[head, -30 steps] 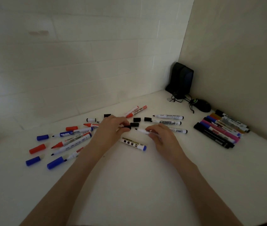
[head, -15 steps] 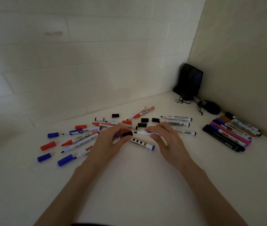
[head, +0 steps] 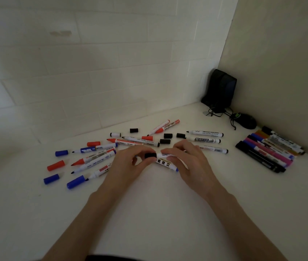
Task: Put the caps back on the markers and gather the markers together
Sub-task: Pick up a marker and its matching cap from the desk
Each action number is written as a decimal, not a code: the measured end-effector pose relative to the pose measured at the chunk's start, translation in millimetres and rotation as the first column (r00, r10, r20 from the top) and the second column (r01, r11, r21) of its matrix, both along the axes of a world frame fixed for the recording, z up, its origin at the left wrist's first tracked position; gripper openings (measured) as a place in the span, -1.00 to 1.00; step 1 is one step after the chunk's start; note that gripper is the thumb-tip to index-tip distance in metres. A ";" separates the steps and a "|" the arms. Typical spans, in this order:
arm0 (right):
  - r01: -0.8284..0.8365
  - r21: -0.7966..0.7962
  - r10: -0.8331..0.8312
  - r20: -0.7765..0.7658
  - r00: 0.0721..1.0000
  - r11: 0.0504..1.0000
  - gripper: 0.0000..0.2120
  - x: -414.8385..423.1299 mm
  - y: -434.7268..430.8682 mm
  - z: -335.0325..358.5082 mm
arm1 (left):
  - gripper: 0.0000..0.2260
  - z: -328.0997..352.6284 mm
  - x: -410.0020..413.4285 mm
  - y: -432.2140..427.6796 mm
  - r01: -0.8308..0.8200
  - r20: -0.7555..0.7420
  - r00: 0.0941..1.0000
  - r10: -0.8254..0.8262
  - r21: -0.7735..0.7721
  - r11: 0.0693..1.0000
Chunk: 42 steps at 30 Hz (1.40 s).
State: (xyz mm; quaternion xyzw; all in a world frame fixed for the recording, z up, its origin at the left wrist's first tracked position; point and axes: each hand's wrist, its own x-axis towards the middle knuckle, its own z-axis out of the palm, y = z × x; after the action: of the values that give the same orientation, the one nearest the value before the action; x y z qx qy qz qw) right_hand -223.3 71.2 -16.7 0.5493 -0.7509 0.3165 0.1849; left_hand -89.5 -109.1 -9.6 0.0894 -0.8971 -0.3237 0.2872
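We are pinching one black cap [head: 150,155] in our left hand [head: 126,164] fingers and one marker [head: 162,155] in our right hand [head: 188,162]; three blue caps [head: 61,153] are lying left.

Setting: desk corner, office or study type. White tabletop [head: 149,219] meets a painted brick wall [head: 93,72] and a plain side wall [head: 281,53]. Black mouse [head: 246,121] and black box [head: 221,89] with cables [head: 215,112] sit in the corner. Whiteboard markers [head: 170,126] lie scattered.

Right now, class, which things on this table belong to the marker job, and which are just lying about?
Job: black cap in left hand, marker in right hand, loose caps, uncapped markers, gathered markers.
Lying about: black box, mouse, cables.
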 end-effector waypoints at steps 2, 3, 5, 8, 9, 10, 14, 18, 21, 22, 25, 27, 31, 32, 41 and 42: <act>-0.004 -0.024 0.005 0.026 1.000 1.000 -0.74 2.0 -0.3 0.8 | -0.81 0.3 1.8 -0.7 -0.015 -0.016 1.000 0.016 0.081 0.997; -0.002 -0.028 0.002 0.024 1.000 1.000 -0.72 2.5 0.0 1.2 | -0.80 -0.2 2.8 -1.3 -0.012 -0.019 1.000 0.015 0.118 0.993; 0.006 -0.027 -0.007 -0.033 0.999 1.000 -0.70 2.9 0.0 1.5 | -0.78 -0.4 4.8 1.2 -0.008 0.007 1.000 0.007 0.160 0.987; 0.030 -0.053 -0.036 -0.116 0.993 0.998 -0.75 3.9 -2.2 -1.9 | -0.80 -2.2 6.4 8.8 -0.027 -0.009 1.000 0.030 0.216 0.976; 0.044 -0.063 -0.052 -0.129 0.990 0.997 -0.78 4.7 -3.3 -4.2 | -0.80 -2.6 6.3 10.6 -0.038 -0.020 0.999 0.043 0.224 0.974; 0.060 -0.069 -0.069 -0.132 0.989 0.996 -0.79 5.6 -4.3 -6.6 | -0.81 -2.6 5.7 12.0 -0.046 -0.032 0.998 0.054 0.226 0.973; 0.095 -0.070 -0.101 -0.090 0.991 0.993 -0.78 7.7 -6.9 -10.4 | -0.81 -2.5 5.6 14.6 -0.044 -0.082 0.995 0.062 0.202 0.978; 0.046 -0.004 -0.046 0.031 0.998 0.999 -0.77 6.2 -3.9 -5.1 | -0.84 -6.6 4.4 14.9 -0.031 -0.049 0.998 0.037 0.106 0.994; 0.054 0.037 -0.060 0.194 0.979 0.998 -0.82 -2.0 3.5 0.8 | -0.77 -6.2 0.2 18.1 -0.030 -0.040 0.999 0.033 0.058 0.998; 0.070 0.036 -0.076 0.232 0.970 0.997 -0.82 -7.0 7.8 3.3 | -0.72 -5.8 -0.2 19.6 -0.038 -0.035 0.999 0.040 0.049 0.998; 0.171 0.032 -0.173 0.253 0.952 0.985 -0.80 -28.9 29.8 8.7 | -0.71 -5.4 1.0 19.5 -0.055 -0.043 0.998 0.056 0.022 0.998; 0.260 0.103 -0.278 0.242 0.930 0.960 -0.79 -45.4 51.2 10.4 | -0.74 -5.8 2.8 18.2 -0.062 -0.045 0.997 0.062 0.013 0.998; 0.397 0.272 -0.468 0.288 0.836 0.877 -0.78 -70.7 98.7 11.6 | -0.75 -6.8 1.9 20.6 -0.058 -0.015 0.998 0.058 -0.008 0.998; 0.438 0.288 -0.514 0.295 0.806 0.852 -0.77 -75.3 110.5 11.6 | -0.77 -7.0 1.1 21.5 -0.056 0.002 0.998 0.056 0.001 0.998; 0.748 0.298 -0.793 0.054 0.607 0.593 -0.76 -99.6 146.7 4.4 | -0.79 -10.8 -1.2 20.1 -0.077 0.070 0.994 0.080 -0.044 0.996; 0.751 0.301 -0.795 0.041 0.605 0.587 -0.76 -99.3 145.0 3.0 | -0.79 -11.5 -1.2 19.0 -0.077 0.072 0.994 0.080 -0.047 0.996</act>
State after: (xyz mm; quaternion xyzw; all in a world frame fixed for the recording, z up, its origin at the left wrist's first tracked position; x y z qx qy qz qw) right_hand -322.6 216.1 -13.7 0.1561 -0.9616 0.1514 0.1674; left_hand -90.7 -90.0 -21.1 0.1301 -0.9097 -0.2890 0.2684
